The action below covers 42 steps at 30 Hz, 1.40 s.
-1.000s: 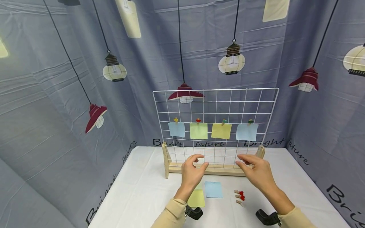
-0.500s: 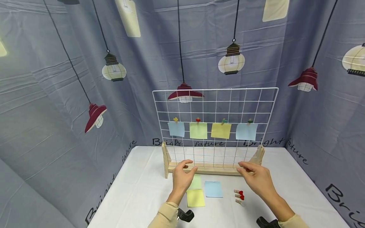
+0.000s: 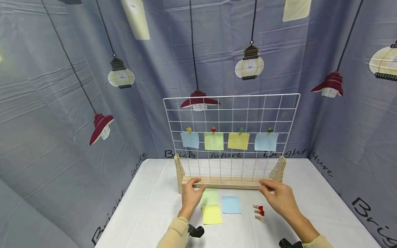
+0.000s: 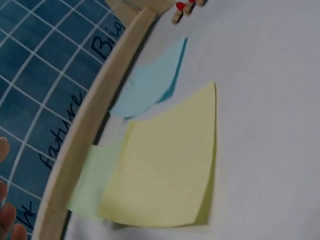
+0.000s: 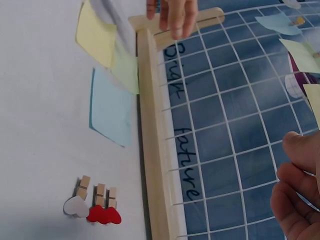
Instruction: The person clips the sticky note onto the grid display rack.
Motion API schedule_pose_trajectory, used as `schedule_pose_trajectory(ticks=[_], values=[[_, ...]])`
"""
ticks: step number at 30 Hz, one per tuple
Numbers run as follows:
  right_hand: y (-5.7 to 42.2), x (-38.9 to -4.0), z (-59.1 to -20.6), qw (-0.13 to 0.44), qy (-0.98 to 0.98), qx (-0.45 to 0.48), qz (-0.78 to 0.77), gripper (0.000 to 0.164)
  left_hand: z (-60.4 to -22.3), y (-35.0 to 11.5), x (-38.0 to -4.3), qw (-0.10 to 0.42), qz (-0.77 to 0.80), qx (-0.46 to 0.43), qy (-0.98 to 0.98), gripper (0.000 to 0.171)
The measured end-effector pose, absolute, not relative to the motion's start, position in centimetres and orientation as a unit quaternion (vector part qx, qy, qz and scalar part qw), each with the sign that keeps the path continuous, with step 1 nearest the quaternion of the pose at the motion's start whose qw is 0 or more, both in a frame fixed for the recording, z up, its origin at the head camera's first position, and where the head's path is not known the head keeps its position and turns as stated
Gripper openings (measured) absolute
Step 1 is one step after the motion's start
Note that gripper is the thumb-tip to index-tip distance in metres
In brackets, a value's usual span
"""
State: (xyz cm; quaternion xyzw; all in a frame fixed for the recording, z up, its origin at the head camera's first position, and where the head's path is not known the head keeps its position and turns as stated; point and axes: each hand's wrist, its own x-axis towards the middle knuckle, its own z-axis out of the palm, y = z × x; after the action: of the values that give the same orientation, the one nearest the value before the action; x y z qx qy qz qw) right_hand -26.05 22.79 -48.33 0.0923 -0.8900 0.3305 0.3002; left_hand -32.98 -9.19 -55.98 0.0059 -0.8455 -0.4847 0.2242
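My left hand (image 3: pixel 191 197) hovers left of the pale green sticky note (image 3: pixel 209 196), its thumb and fingers apart and nothing between them. A yellow note (image 3: pixel 212 214) lies just in front of the green one, and a blue note (image 3: pixel 231 205) to their right. My right hand (image 3: pixel 280 197) is held over the table near the rack's right end, fingers loosely bent, no object showing in them. Below and left of it lie three small wooden clothespins (image 5: pixel 97 192), two with red hearts and one with a white heart. Both hands are in front of the wooden base (image 3: pixel 229 184).
A white wire grid (image 3: pixel 232 96) stands upright in the base at the back of the white table (image 3: pixel 149 213). Across it hang several notes, such as a yellow one (image 3: pixel 238 141), each under a heart clip. Grey-blue curtains (image 3: pixel 62 137) enclose the table.
My left hand has moved left and lower, uncovering the pale green note. The right hand has come slightly lower. The notes and clothespins lie as before.
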Motion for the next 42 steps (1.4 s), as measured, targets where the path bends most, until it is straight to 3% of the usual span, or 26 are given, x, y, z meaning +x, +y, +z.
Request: schedule_pose_trajectory(ticks=[9, 15, 29, 42], values=[[22.6, -25.7, -48.9, 0.269, -0.898, 0.077, 0.339, 0.026, -59.1, -9.8, -34.1, 0.174, -0.473, 0.027, -0.863, 0.030], [22.5, -25.4, -49.1, 0.251, -0.903, 0.066, 0.344, 0.027, -60.2, -10.0, -34.4, 0.174, -0.468, 0.034, -0.866, 0.028], [22.8, -25.3, -50.6, 0.274, -0.898, 0.062, 0.340, 0.024, -60.9, -9.9, -34.7, 0.175, -0.447, 0.036, -0.877, 0.025], [23.6, -24.9, -51.9, 0.240, -0.905, 0.035, 0.349, 0.023, -60.9, -9.3, -35.0, 0.155, -0.433, 0.023, -0.888, 0.018]])
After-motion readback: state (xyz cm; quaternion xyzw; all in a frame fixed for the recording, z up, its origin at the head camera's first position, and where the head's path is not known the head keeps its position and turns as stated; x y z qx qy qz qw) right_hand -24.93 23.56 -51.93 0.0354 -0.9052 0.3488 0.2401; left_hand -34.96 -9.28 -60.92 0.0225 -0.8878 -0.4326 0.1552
